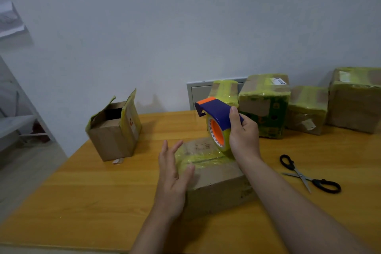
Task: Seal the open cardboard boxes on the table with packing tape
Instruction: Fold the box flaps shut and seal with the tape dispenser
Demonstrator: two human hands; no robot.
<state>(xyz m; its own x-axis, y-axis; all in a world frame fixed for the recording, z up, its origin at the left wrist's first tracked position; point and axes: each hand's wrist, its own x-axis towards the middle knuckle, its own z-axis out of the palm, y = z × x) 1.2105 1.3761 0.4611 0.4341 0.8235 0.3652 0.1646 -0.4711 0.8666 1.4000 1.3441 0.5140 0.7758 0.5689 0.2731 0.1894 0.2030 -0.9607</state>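
— Tape?
— My right grip (244,130) clasps the dispenser (218,112), upright on the near box (216,183), cutter pointing left. Left grip (172,173) spread, beside that box.
— Boxes?
— I count six; one open box (113,130).

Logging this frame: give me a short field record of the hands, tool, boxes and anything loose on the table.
right hand: grips the tape dispenser over the near box
left hand: open, fingers straight, at that box's left side
near box: flaps shut, yellow-green tape across top
open box: back left, flaps up
taped boxes: four, back right
scissors: blades apart, on the table, right side
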